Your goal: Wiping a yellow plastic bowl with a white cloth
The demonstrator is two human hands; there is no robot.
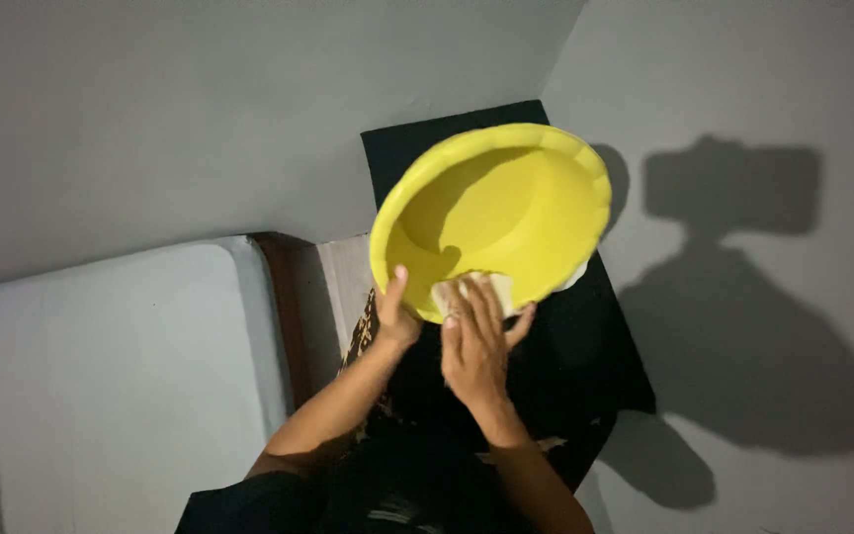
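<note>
Against grey walls, yellow basin (506,198) in left hand (394,314).

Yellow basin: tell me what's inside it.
Inside the yellow basin only a pale cloth shows, pressed under the right hand. The left hand grips the rim. Anything beneath the cloth is hidden.

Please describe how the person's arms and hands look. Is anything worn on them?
Both forearms are bare, with no watch, bracelet or glove visible. The left hand and right hand show no rings as far as the dim light lets one tell. The fingers are uncovered. A dark short sleeve shows at the left upper arm.
</note>
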